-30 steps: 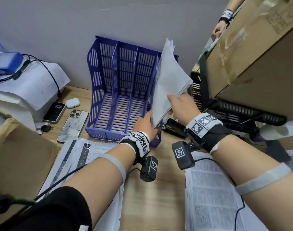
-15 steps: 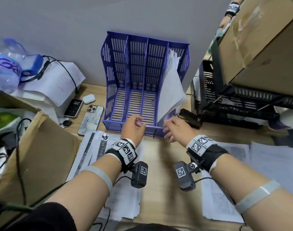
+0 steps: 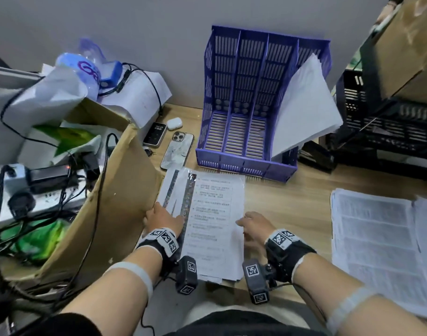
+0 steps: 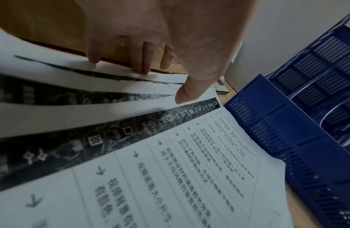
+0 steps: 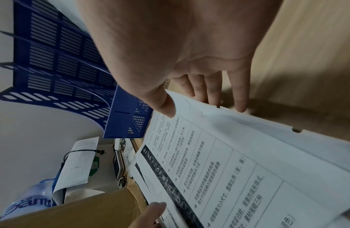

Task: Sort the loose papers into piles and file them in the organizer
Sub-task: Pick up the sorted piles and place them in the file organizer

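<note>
Your left hand (image 3: 164, 220) and right hand (image 3: 255, 226) flank a stack of printed papers (image 3: 212, 214) lying on the wooden worktop (image 3: 287, 202), just in front of the blue organizer (image 3: 246, 98).

Your left hand sits at the stack's left edge, beside a cardboard box (image 3: 115, 190). The left wrist view shows its fingertips (image 4: 140, 67) at the edge of the fanned sheets and the thumb (image 4: 189, 92) lying over the top pages; that grip is loose, the fingers nearly straight.

Your right hand takes the right edge. In the right wrist view the thumb (image 5: 166, 106) lies on the top sheet while the fingers (image 5: 211, 92) reach down past the edge toward the worktop, so the edge of the sheets sits between thumb and fingers in a light pinch.

The top page carries lines of text and a dark patterned band down its left side.

One sheaf of white papers (image 3: 304, 107) already stands tilted in the organizer's rightmost slot, leaning out to the right; the other slots hold nothing. A second pile of printed pages (image 3: 372, 238) lies well apart at the right of the worktop.

Two phones (image 3: 177, 150) and a white earbud case (image 3: 174, 123) lie left of the organizer.
</note>
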A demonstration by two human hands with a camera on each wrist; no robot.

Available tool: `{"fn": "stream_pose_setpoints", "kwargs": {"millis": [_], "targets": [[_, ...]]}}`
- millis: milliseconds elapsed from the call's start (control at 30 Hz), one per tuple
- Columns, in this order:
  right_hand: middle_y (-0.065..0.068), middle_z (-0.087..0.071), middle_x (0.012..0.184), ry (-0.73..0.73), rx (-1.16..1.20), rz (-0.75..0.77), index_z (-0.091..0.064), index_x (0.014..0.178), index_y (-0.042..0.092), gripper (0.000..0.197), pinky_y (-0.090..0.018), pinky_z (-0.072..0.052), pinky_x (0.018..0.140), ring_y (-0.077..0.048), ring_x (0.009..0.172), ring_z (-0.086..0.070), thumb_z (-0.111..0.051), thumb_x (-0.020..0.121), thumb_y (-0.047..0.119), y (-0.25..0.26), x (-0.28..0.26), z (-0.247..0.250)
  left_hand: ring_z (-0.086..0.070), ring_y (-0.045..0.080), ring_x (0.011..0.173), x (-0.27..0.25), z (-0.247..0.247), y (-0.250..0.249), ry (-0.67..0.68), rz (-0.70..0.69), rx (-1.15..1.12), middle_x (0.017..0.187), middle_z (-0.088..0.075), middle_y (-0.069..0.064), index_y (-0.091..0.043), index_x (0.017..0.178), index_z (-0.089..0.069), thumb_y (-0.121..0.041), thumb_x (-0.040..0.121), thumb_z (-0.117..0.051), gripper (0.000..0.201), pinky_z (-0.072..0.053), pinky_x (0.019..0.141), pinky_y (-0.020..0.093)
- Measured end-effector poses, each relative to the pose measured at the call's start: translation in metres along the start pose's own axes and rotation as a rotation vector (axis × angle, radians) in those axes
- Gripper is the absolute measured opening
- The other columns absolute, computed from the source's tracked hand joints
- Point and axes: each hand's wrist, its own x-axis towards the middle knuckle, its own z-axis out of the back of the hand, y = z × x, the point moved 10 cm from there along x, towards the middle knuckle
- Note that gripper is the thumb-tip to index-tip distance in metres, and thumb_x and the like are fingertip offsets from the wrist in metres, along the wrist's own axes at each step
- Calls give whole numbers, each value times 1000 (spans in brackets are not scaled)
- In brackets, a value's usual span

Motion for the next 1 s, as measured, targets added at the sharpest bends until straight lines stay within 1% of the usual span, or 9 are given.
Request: {"fn": "stream_pose_setpoints", "kwargs": {"millis": [100, 233, 333, 433, 567, 667, 800, 867, 1000], "targets": [[-25, -64, 120, 25, 12, -9, -62, 111, 1, 40, -49, -50, 93, -33, 97, -64, -58, 80, 27, -3, -5, -11, -45, 38, 128, 4, -5, 3, 68, -9, -11, 139, -49, 18, -14, 136, -47, -52, 74, -66, 74, -44, 105, 48], [-12, -70, 108, -40, 1, 17, -65, 108, 9, 28, -44, -53, 92, -28, 96, -65, -58, 84, 21, -7, -3, -3, -59, 32, 112, -3, -15, -7, 153, -119, -17, 118, -66, 7, -18, 117, -60, -51, 77, -69, 53, -50, 95, 38], [-4, -66, 100, -73, -18, 6, -59, 112, 13, 32, -35, -53, 77, -23, 84, -62, -62, 83, 26, -13, 1, 6, -65, 29, 99, -9, -29, -11, 236, -153, -139, 110, -71, 6, -12, 107, -67, -38, 82, -74, 36, -53, 86, 35], [-4, -69, 100, -39, 48, -46, -61, 103, 16, 41, -50, -55, 90, -27, 89, -66, -66, 67, 34, -27, 7, 2, -64, 24, 95, -18, -40, -21, 327, -218, -283, 112, -71, 7, -7, 111, -69, -21, 88, -71, 27, -50, 82, 30], [2, -71, 110, -74, -17, 16, -60, 117, 19, 67, -45, -55, 91, -22, 97, -68, -75, 56, 44, -43, 31, 8, -62, 26, 113, -35, -38, -45, 439, -366, -453, 119, -66, 1, -14, 131, -56, -7, 93, -63, 40, -48, 98, 36], [-5, -63, 111, -214, 98, 39, -45, 116, 15, 57, -45, -52, 92, -27, 101, -62, -76, 69, 26, -22, 12, 33, -64, 23, 117, -47, -23, -67, 503, -485, -588, 124, -69, 1, -17, 132, -55, -9, 93, -64, 41, -47, 105, 47], [-8, -67, 116, -328, 392, 319, -40, 125, 17, 76, -51, -52, 96, -27, 106, -66, -78, 60, 16, 51, -25, 80, -67, 28, 114, -74, 17, -118, 607, -615, -751, 122, -71, 7, -18, 128, -59, -22, 83, -75, 48, -50, 100, 53], [-7, -68, 115, -386, 471, 490, -42, 128, 16, 72, -45, -55, 92, -22, 106, -66, -75, 65, 6, 91, -56, 101, -68, 28, 112, -82, 38, -144, 600, -699, -768, 120, -71, 7, -18, 126, -61, -21, 78, -78, 51, -52, 98, 53], [-6, -70, 107, -439, 511, 716, -53, 122, 11, 50, -27, -57, 79, -13, 98, -66, -59, 78, -12, 138, -110, 122, -65, 27, 114, -96, 70, -178, 434, -866, -753, 120, -69, 8, -31, 117, -66, -24, 70, -78, 49, -53, 96, 52]]}}
